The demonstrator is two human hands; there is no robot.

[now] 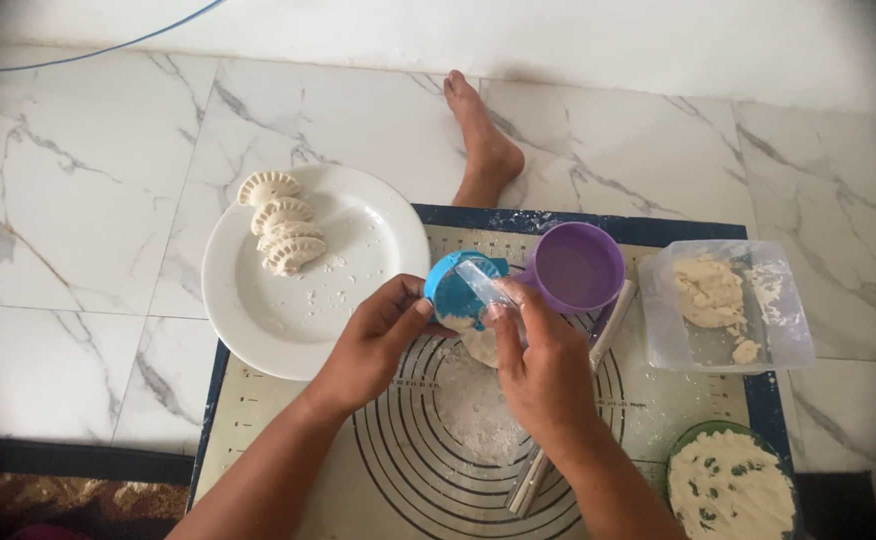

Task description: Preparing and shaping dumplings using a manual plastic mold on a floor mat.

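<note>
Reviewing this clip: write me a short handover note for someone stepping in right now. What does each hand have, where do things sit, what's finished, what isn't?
Left hand: grips the blue plastic dumpling press from its left side.
Right hand: fingers on the press's right side, over a piece of pale dough at its lower edge.
Both are above the floured round-marked pastry mat.
Done: four crimped raw dumplings lie on the white round plate.
Left: dough remains in the clear plastic tub; the green bowl of crumbly filling looks full.
Nearby: purple plastic cup, pale rolling pin lying under the right hand.
</note>
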